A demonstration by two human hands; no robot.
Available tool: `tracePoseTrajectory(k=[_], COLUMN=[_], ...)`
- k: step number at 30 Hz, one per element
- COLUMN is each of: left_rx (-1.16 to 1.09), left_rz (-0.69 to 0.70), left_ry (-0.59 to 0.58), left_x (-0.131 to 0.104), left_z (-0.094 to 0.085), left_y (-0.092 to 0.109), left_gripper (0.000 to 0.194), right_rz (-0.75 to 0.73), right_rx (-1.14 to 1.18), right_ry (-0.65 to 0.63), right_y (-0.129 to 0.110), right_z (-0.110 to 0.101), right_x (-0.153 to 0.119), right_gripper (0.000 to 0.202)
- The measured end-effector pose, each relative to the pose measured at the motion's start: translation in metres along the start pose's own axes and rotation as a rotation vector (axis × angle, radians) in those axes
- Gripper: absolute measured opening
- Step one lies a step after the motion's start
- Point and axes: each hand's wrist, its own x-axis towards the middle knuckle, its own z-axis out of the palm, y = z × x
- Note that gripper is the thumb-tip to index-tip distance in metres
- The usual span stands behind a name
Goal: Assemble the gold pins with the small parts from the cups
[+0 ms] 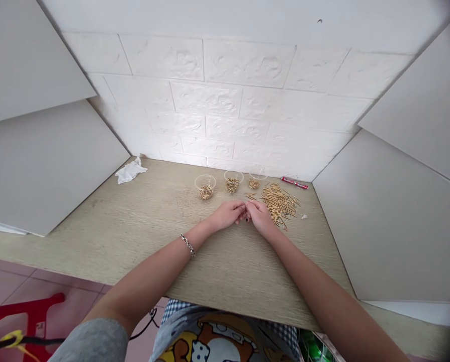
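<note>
Grip: my left hand [228, 213] and right hand [260, 217], fingers curled, tips meeting; exact opening and hold: cannot tell. Step: close fingertip work. Gold pins [279, 202]: heaped right. Clear cups [205, 181]: beyond.

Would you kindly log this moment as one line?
left hand: touching right hand | grasp: unclear | gold rods: piled beside right hand | three cups: beyond hands, gold pieces inside
</note>
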Motion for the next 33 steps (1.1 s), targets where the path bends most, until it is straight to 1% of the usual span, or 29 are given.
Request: tracePoseTrajectory(k=[2, 4, 7, 9, 11, 17, 20, 23, 28, 33], left_rx=[0.061, 0.168, 0.339, 0.397, 0.397, 0.237, 0.183, 0.227, 0.385, 0.452], left_rz=[-0.003, 0.022, 0.109, 0.162, 0.171, 0.058, 0.038, 0.050, 0.100, 0.120], left_ry=[0.013, 0.037, 0.079, 0.098, 0.103, 0.091, 0.080, 0.090, 0.109, 0.115], left_x=[0.0002, 0.0000, -0.0006, -0.0010, -0.0013, -0.0013, -0.0007, -0.0004, -0.0012, -0.0011], left_z=[-0.0012, -0.0031, -0.0061, -0.0069, -0.0063, -0.0015, -0.0007, -0.0015, -0.0044, -0.0062], left_y=[-0.0010, -0.0016, -0.0020, -0.0017, -0.0009, 0.0027, 0.0023, 0.0010, 0.0007, -0.0005], left_gripper=[0.032, 0.032, 0.030, 0.029, 0.029, 0.032, 0.032, 0.032, 0.031, 0.030], right_rz=[-0.001, -0.002, -0.006, -0.009, -0.013, -0.009, -0.009, -0.005, -0.013, -0.043], right_rx=[-0.008, -0.022, -0.033, -0.025, -0.020, -0.004, 0.011, 0.025, 0.019, 0.020], right_ry=[0.004, 0.011, 0.017, 0.018, 0.016, 0.017, 0.017, 0.013, 0.018, 0.034], right_y=[0.0004, 0.0014, 0.0033, 0.0040, 0.0039, 0.0033, 0.0035, 0.0035, 0.0026, 0.0019], right_z=[-0.0002, -0.0005, -0.0007, -0.0006, -0.0004, -0.0011, -0.0012, -0.0008, 0.0001, 0.0015], right_x=[0.0001, 0.0003, 0.0007, 0.0008, 0.0008, 0.0016, 0.0020, 0.0017, 0.0005, -0.0010], right_gripper=[0.029, 0.029, 0.029, 0.029, 0.029, 0.030, 0.030, 0.030, 0.031, 0.030])
